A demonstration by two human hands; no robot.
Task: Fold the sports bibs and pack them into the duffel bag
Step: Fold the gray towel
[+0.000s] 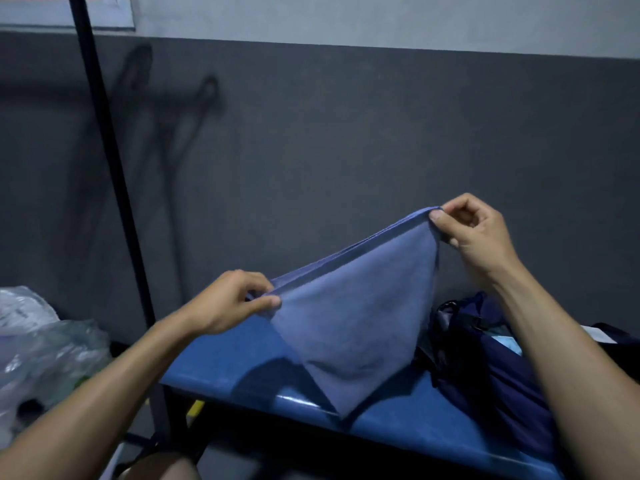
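A blue sports bib (353,317) hangs in the air above the blue bench (228,362), stretched along its top edge between both hands. My left hand (232,299) pinches the lower left corner. My right hand (474,233) pinches the higher right corner between thumb and fingers. The bib's bottom point droops down to the bench's front edge. A dark navy duffel bag (498,386) lies on the bench at the right, partly hidden behind my right forearm; something light blue shows in its opening.
Clear plastic bags (41,351) pile up at the left. A black pole (110,174) rises at the left, in front of the dark grey wall. The floor lies dark below the bench.
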